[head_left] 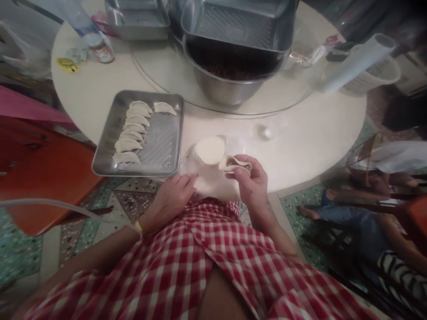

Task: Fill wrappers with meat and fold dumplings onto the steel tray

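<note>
Right hand: it grips a half-folded dumpling between thumb and fingers, over the near part of the white tabletop; brownish filling shows in the open mouth.
Left hand: it rests at the near table edge, fingers bent, just beside the tray corner; the palm is hidden, so I cannot tell whether it holds something.
Closed dumplings: at least 7 are lying in the metal tray, most of them overlapping in 1 column, 1 apart at the far right.
Unfinished pieces: the 1 in my fingers is not sealed yet, and the round wrapper lies flat with no filling on it. I judge the folding to be partway.
Steel bowl: something dark is inside, probably filling; how much, I cannot tell.
Tray room: bare metal shows right of the column, inside a raised rim.
Table edge: it curves close before my checkered garment; the tray's near left corner seems to reach past it.
Side room: the tabletop stretches widely to my right; forward, the glass turntable limits me.
</note>
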Motion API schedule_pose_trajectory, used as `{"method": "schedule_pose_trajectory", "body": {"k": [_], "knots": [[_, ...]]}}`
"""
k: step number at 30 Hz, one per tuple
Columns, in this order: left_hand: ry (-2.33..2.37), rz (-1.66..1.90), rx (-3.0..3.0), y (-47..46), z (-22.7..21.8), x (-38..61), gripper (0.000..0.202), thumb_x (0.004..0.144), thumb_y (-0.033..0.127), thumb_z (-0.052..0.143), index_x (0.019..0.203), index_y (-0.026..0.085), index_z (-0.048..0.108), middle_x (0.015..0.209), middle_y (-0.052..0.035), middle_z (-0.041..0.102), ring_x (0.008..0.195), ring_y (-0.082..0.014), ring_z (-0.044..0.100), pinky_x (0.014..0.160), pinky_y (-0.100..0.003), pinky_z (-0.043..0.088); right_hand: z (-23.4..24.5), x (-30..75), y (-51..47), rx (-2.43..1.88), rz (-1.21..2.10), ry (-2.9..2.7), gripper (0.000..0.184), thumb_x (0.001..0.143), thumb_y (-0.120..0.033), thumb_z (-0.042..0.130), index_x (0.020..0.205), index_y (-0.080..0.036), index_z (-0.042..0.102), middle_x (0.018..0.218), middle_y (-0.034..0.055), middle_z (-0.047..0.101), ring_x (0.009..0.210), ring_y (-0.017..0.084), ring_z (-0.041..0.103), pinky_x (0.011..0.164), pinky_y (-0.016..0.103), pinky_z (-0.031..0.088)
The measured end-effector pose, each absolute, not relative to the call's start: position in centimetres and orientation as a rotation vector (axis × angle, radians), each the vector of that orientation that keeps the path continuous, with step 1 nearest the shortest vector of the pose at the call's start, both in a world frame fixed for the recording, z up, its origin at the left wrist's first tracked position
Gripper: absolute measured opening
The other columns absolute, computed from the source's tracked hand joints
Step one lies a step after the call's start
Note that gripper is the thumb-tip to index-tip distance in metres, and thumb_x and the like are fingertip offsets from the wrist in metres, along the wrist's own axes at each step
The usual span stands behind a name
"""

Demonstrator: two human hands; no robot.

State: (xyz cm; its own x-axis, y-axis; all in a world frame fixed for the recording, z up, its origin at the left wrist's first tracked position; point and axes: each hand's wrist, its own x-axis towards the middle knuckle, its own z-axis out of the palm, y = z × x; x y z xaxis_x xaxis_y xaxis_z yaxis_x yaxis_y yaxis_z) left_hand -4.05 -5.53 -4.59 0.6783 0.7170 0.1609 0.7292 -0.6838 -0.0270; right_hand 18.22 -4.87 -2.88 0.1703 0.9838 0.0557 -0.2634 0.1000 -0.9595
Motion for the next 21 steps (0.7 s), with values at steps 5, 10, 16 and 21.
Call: {"method": "schedule_pose_trajectory", "body": {"k": [5, 10, 16, 21], "knots": [[-1.196, -0.121, -2.756, -6.3, -4.9, -5.9, 0.042, 0.095, 0.030, 0.053, 0.126, 0.002, 0.057, 0.107, -0.0193, 0.068, 0.082, -0.0273, 0.062, 0.069, -0.040, 0.049, -3.3, 18.1, -5.0, -1.034, 1.177, -0.915, 0.022, 0.080, -0.036, 0.074, 0.100, -0.030, 0.068, 0.087, -0.0038, 0.076, 0.073, 0.010, 0.071, 0.066, 0.024, 0.063], [-1.018, -0.371, -2.833, -6.6, -5.5, -7.4, 0.026, 0.094, 0.010, 0.043, 0.110, 0.008, 0.064, 0.105, -0.0165, 0.070, 0.093, -0.0249, 0.066, 0.079, -0.036, 0.054, -3.0, 18.0, -5.0, -1.018, 1.215, -0.875, 0.025, 0.076, -0.039, 0.076, 0.098, -0.029, 0.068, 0.086, -0.0040, 0.075, 0.072, 0.010, 0.070, 0.064, 0.024, 0.062], [-1.274, -0.949, -2.866, -5.6, -0.4, -6.2, 0.018, 0.092, 0.018, 0.055, 0.109, 0.015, 0.060, 0.103, -0.0093, 0.071, 0.097, -0.0199, 0.067, 0.088, -0.033, 0.055, -2.0, 17.4, -5.1, -0.928, 1.319, -0.889, 0.028, 0.073, -0.041, 0.078, 0.097, -0.028, 0.070, 0.085, -0.0033, 0.077, 0.067, 0.010, 0.070, 0.060, 0.024, 0.061], [-1.512, -1.305, -2.923, -2.9, 3.4, -2.8, 0.019, 0.092, 0.022, 0.057, 0.107, 0.018, 0.067, 0.103, -0.0049, 0.071, 0.094, -0.0154, 0.067, 0.086, -0.028, 0.055, -1.1, 16.4, -5.6, -0.907, 1.356, -0.971, 0.026, 0.074, -0.039, 0.078, 0.096, -0.028, 0.071, 0.080, -0.0044, 0.076, 0.059, 0.009, 0.068, 0.061, 0.024, 0.061]]}}
